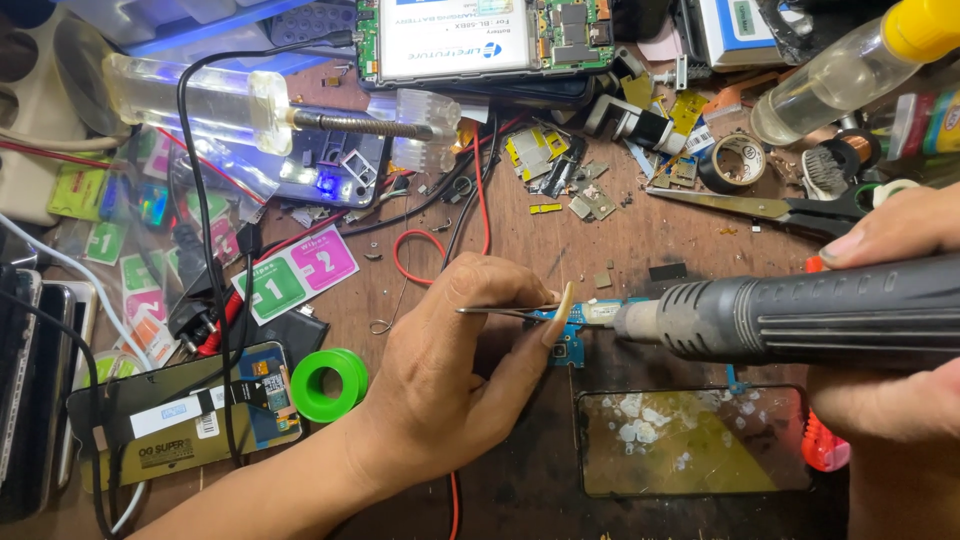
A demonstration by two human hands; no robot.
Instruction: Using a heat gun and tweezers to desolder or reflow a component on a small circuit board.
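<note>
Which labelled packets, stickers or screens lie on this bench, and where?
Wipe packet: left of centre, flat, green and pink halves.
Battery label: top centre, white rectangle on an opened phone.
Phone screen: bottom right, dark glass with whitish, yellowish residue.
Screen part: bottom left, dark with white stickers.

Only one view, worn on the head, so nothing shared with a second. Looked steeply down, almost straight, onto a cluttered brown wooden surface (560, 250). Sat close: filled the frame edge to edge with the surface, no floor or wall seen. Faced away from the wearer, with the left hand (450, 370) entering from the bottom edge near centre and the right hand (890, 320) cut off at the right edge. Caught the far side of the surface along the top edge, near side at the bottom. Held level, with little tilt.
</note>
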